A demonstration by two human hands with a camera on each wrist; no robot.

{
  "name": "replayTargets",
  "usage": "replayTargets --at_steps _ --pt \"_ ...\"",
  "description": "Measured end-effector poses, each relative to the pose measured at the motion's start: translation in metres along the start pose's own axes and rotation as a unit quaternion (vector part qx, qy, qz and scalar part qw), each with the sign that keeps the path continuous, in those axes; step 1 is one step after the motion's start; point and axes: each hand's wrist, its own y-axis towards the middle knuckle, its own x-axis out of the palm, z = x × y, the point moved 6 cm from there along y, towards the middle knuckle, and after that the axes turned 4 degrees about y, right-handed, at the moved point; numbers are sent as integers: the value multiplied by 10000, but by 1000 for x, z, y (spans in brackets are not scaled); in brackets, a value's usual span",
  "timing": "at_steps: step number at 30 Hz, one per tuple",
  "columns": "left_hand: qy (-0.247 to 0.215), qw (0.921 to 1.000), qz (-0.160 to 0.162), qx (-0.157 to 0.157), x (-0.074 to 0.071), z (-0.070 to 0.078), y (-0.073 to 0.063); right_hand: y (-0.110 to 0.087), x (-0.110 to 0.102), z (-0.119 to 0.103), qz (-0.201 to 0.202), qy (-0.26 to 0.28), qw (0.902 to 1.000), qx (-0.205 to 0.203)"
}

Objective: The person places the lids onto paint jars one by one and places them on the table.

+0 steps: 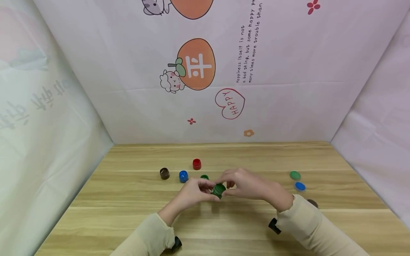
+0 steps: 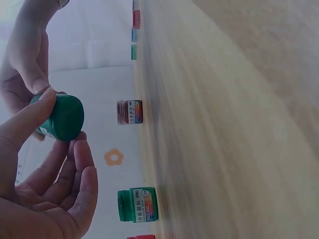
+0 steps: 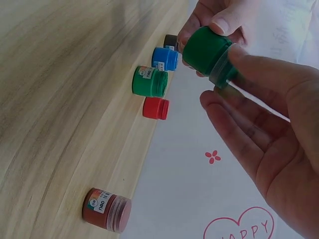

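Left grip [image 1: 193,193] curled snugly round green jar [image 1: 219,191]; right grip [image 1: 246,185] narrowly pinches its lid [image 3: 221,67]

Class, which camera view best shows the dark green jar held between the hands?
The right wrist view: the dark green jar appears large, with its side and ridged band showing. The left wrist view also shows it large, but mostly its base. The head view shows it small, between left hand and right hand.
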Motion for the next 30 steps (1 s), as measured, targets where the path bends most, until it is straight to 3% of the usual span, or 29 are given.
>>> replayTargets --at_steps 5,12,18,25,30 --pt "-37 9999 -13 108 0 4 0 0 -1 1 90 12 9997 232" --pt "-92 9999 32 87 0 7 -1 0 -1 -3 -47 29 10000 -41" --pt "-177 9998 48 37 -1 6 -1 1 -1 -1 -81 84 9998 181" --pt "-269 9996 71 -100 -2 2 0 0 -1 0 -86 104 9998 130" --pt "-213 9997 60 -35 -1 4 -1 0 -1 0 -108 65 9998 179"
